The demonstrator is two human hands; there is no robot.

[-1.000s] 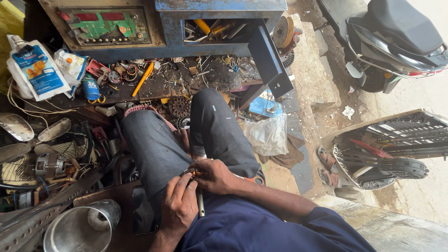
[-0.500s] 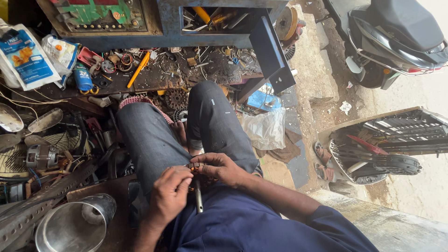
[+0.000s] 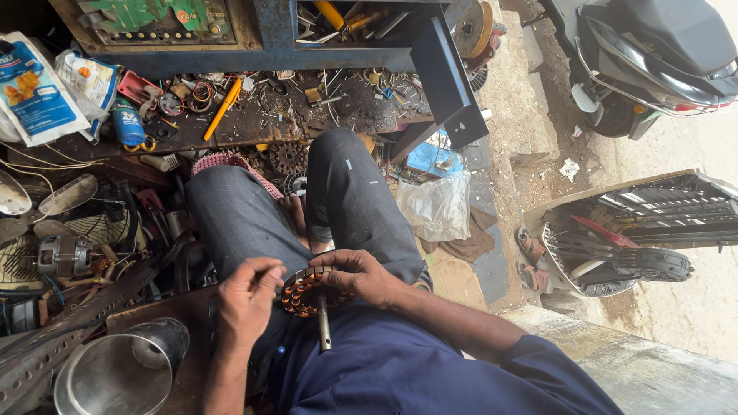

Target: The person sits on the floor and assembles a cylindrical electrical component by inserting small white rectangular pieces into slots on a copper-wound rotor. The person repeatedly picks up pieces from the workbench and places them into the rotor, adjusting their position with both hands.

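At the far left, a metal pot (image 3: 115, 376) sits low beside the knee, with a small motor (image 3: 65, 256) and fan blades (image 3: 46, 196) in the clutter above it. The left hand (image 3: 246, 300) comes next: its fingers are pinched together at the left rim of a round motor winding (image 3: 306, 292), thumb and forefinger closed on or just against the copper coils; whether they grip a loose wire end is too small to tell. The winding sits in the lap between the two hands, its steel shaft (image 3: 324, 327) pointing down toward the blue shirt. The right hand (image 3: 361, 275) wraps over the winding's upper right side, fingers curled and clamped on it to steady it.

As a judgement, the work on the coils looks mid-way: the copper coils appear wound all around the ring, yet the winding is bare, out of any housing, and the fingers are busy at one coil.

Farther right lie a plastic bag (image 3: 438, 206), a fan guard (image 3: 615, 257) and a scooter (image 3: 653, 61).
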